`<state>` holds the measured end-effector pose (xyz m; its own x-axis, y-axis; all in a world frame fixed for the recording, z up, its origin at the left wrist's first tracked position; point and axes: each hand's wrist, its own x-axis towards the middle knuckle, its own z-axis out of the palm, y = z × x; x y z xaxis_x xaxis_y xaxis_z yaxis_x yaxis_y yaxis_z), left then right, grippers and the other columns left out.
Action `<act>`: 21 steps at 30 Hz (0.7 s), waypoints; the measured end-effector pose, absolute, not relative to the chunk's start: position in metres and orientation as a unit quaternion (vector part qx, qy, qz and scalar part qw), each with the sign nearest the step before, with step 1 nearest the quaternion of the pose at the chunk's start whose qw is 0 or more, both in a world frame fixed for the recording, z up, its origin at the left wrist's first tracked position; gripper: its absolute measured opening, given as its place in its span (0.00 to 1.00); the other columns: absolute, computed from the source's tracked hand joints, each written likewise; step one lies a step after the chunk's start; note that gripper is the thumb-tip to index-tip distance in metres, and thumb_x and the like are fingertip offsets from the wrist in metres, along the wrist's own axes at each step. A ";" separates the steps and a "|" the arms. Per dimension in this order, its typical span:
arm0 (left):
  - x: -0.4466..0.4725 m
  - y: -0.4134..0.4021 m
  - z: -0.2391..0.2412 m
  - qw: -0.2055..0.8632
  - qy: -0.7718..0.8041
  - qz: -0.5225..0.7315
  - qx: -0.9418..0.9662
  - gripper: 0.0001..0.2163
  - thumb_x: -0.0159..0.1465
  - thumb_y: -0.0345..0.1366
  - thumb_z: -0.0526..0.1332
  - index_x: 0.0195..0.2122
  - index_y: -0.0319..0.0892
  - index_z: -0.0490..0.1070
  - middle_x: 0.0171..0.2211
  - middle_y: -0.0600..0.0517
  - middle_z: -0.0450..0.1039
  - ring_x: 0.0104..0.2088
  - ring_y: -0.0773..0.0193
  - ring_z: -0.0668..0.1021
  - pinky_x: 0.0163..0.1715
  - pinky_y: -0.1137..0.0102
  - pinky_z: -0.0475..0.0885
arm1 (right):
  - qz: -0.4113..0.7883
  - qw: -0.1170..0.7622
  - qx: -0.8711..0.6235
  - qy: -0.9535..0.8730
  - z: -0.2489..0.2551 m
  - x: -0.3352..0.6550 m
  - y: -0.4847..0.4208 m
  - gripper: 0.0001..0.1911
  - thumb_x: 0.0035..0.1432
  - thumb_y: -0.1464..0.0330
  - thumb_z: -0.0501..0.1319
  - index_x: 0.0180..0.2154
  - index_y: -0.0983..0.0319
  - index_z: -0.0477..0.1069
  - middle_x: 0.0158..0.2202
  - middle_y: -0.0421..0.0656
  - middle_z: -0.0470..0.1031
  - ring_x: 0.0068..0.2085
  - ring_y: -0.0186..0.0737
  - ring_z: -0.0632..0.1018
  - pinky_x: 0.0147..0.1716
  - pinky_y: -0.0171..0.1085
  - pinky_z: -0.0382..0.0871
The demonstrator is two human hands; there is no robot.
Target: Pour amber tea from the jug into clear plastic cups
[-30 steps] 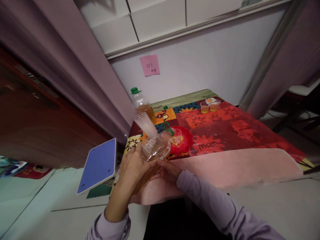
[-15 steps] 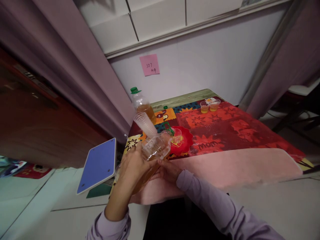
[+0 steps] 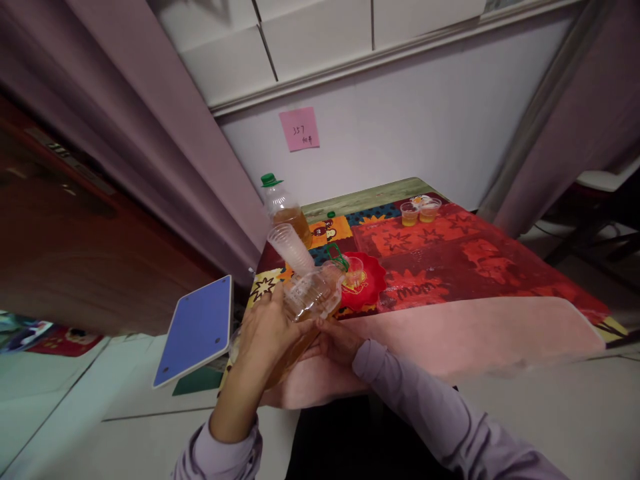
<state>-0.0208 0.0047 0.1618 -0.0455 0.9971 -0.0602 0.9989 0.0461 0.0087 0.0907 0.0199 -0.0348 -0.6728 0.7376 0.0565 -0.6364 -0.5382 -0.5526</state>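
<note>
A large clear plastic bottle [image 3: 311, 297] of amber liquid lies tilted in both my hands, its neck with a green handle [image 3: 336, 255] pointing away toward a red scalloped plate [image 3: 376, 288]. My left hand [image 3: 265, 327] wraps the bottle's left side. Against its right side and underside, my right hand [image 3: 339, 341] is closed, its fingers partly hidden. A clear plastic cup [image 3: 356, 267] sits on the plate by the bottle's mouth; whether liquid flows is too unclear to tell. Just beyond the bottle leans a stack of clear cups [image 3: 291, 248].
A second bottle [image 3: 287, 217] with a green cap stands at the back left, near a small loose green cap [image 3: 331, 215]. Two cups of yellow liquid, a left one [image 3: 409, 215] and a right one [image 3: 429, 211], stand far right. A blue board [image 3: 197, 330] is beside the table's left edge.
</note>
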 end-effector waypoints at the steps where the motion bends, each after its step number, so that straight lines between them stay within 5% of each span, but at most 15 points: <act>1: -0.020 0.005 0.162 0.028 0.723 -0.019 0.690 0.39 0.62 0.54 0.69 0.69 0.35 0.64 0.63 0.31 0.76 0.64 0.36 0.78 0.61 0.54 0.73 | 0.872 0.392 -0.090 -0.278 -0.035 0.091 0.020 0.38 0.51 0.44 0.78 0.55 0.60 0.77 0.46 0.47 0.86 0.45 0.48 0.86 0.48 0.49 0.82; 21: -0.017 0.003 0.165 0.030 0.729 -0.021 0.683 0.40 0.62 0.54 0.69 0.69 0.37 0.63 0.61 0.30 0.77 0.63 0.35 0.79 0.59 0.53 0.74 | 0.874 0.390 -0.084 -0.278 -0.034 0.092 0.020 0.42 0.50 0.45 0.79 0.59 0.60 0.74 0.50 0.47 0.85 0.48 0.49 0.86 0.49 0.51 0.83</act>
